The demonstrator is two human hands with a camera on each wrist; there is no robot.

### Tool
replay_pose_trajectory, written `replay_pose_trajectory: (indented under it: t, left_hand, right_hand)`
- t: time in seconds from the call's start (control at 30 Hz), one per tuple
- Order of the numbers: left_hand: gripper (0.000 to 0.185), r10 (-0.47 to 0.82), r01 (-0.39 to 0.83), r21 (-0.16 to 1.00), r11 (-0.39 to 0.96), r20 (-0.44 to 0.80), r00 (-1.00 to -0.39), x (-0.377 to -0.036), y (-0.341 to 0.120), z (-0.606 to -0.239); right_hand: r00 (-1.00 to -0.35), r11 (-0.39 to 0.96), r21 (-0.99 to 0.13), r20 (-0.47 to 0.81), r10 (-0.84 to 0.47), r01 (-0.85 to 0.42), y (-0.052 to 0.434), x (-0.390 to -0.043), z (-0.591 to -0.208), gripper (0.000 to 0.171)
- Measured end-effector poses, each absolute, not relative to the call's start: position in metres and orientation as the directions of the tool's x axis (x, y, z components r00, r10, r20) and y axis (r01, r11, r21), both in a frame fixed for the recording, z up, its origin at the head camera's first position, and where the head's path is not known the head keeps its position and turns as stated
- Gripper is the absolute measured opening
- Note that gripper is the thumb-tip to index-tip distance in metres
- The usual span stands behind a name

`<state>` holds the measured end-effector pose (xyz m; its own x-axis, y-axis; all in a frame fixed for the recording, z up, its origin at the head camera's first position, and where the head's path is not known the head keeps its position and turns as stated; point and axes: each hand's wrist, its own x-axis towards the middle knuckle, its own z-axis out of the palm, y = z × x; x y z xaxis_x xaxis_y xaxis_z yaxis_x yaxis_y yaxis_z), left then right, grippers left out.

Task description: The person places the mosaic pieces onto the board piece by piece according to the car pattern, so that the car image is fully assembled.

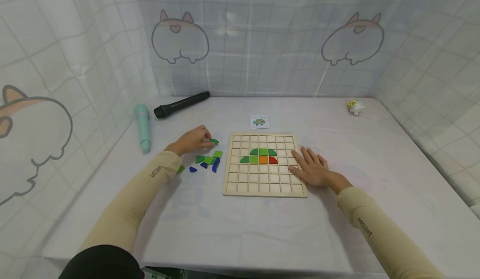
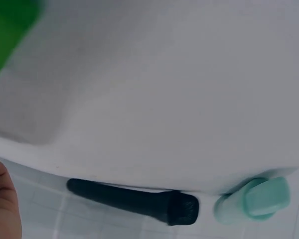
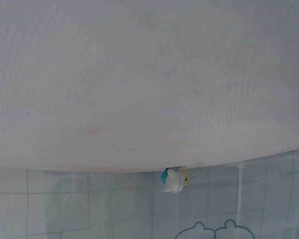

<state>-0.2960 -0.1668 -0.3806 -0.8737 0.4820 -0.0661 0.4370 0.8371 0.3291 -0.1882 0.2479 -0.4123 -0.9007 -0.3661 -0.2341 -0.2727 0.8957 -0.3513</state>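
In the head view my left hand (image 1: 193, 140) pinches a green quarter-circle piece (image 1: 214, 141) between thumb and fingers, left of a wooden grid board (image 1: 247, 189). Spread fingers of my right hand (image 1: 312, 168) rest on the board's right edge. Two rows of pieces fill the upper middle squares: green ones, an orange square (image 1: 263, 159) and a red quarter-circle (image 1: 273, 160). Loose green pieces (image 1: 208, 160) and blue pieces (image 1: 193, 169) lie beside the board under my left hand. Only part of the left hand (image 2: 2, 209) shows in its wrist view; the right wrist view shows no hand.
Behind the board lies a small picture card (image 1: 259, 122). A black microphone (image 1: 181, 104) and a mint-green microphone (image 1: 143, 128) lie at the back left. At the back right stands a small white-and-yellow figurine (image 1: 355, 107). Tile-patterned sheets (image 1: 262, 62) surround the table.
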Motion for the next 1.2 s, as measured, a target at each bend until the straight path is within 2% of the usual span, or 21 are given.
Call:
replay_pose_trajectory:
  t: [0.23, 0.4, 0.73, 1.07, 1.2]
  left_hand:
    - [0.033, 0.604, 0.603, 0.215, 0.768, 0.065, -0.794, -0.290, -0.142, -0.373]
    - [0.032, 0.700, 0.713, 0.142, 0.687, 0.135, -0.701, -0.279, -0.111, -0.367]
    - [0.030, 0.837, 0.847, -0.007, 0.531, 0.159, -0.523, -0.256, -0.040, -0.359]
    - [0.028, 0.889, 0.891, -0.043, 0.453, 0.090, -0.448, -0.248, 0.011, -0.367]
    - [0.029, 0.891, 0.891, -0.035, 0.453, 0.056, -0.451, -0.247, 0.020, -0.368]
  right_hand:
    - [-0.902, 0.897, -0.351, -0.236, -0.361, -0.267, 0.248, -0.187, -0.409, 0.084]
    - [-0.898, 0.893, -0.358, -0.239, -0.369, -0.272, 0.248, -0.185, -0.408, 0.084]
    - [-0.902, 0.901, -0.345, -0.244, -0.357, -0.263, 0.247, -0.185, -0.408, 0.085]
    - [-0.899, 0.897, -0.352, -0.244, -0.364, -0.268, 0.245, -0.184, -0.405, 0.082]
    - [-0.894, 0.890, -0.368, -0.247, -0.374, -0.270, 0.244, -0.185, -0.407, 0.084]
